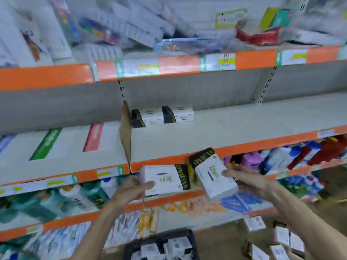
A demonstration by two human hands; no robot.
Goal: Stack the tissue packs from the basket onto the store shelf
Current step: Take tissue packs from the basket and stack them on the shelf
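Note:
My left hand (131,186) grips a white tissue pack with a black end (165,180), held flat just below the shelf's orange front edge. My right hand (244,180) holds a second, tilted tissue pack (212,175) beside it. Two more tissue packs (161,116) stand side by side at the back of the grey shelf (234,128), right of a cardboard divider (125,132). The black basket (161,244) sits at the bottom of the view with several white packs inside. The picture is blurred.
Left of the divider lie flat white boxes with green and red stripes (56,143). Bottles fill the shelf below (281,162). The upper shelf holds mixed goods. Several white packs (277,239) lie on the brown floor at the lower right.

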